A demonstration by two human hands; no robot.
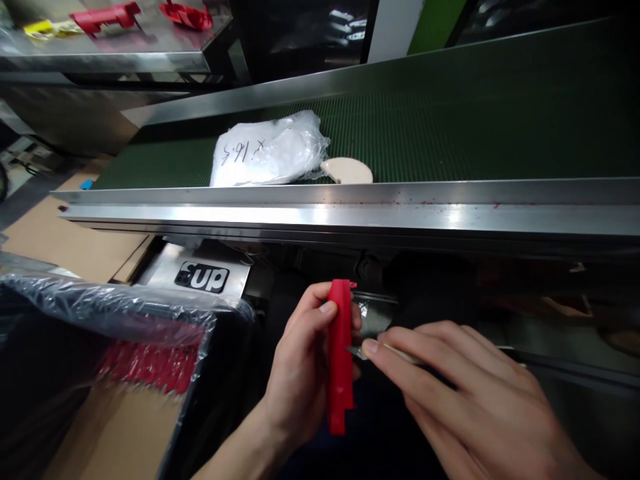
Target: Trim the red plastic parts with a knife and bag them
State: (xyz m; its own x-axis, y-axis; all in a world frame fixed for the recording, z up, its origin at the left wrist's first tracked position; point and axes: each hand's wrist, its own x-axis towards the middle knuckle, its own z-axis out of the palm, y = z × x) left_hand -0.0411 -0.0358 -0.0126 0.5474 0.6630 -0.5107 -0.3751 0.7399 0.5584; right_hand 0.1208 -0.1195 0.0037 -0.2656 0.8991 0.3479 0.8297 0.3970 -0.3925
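Observation:
My left hand [300, 360] is closed around a long red plastic part [341, 353], held upright with the thumb on its near face. A small red nub juts out at the part's top right. Between the thumb and fingers of my right hand [470, 393] is a slim craft knife [356, 351]. Its pointed blade meets the right edge of the red part at about mid-height; whether it is cutting in cannot be told. Most of the knife's handle is hidden by my right hand.
Beyond my hands runs a green conveyor belt [475, 127] with a metal rail [400, 213]. On it lie a plastic-wrapped white packet [270, 150] and a beige curved piece [351, 171]. At left, a plastic-lined box [220, 320] holds red parts [150, 363]. Red parts [107, 19] lie on a metal table.

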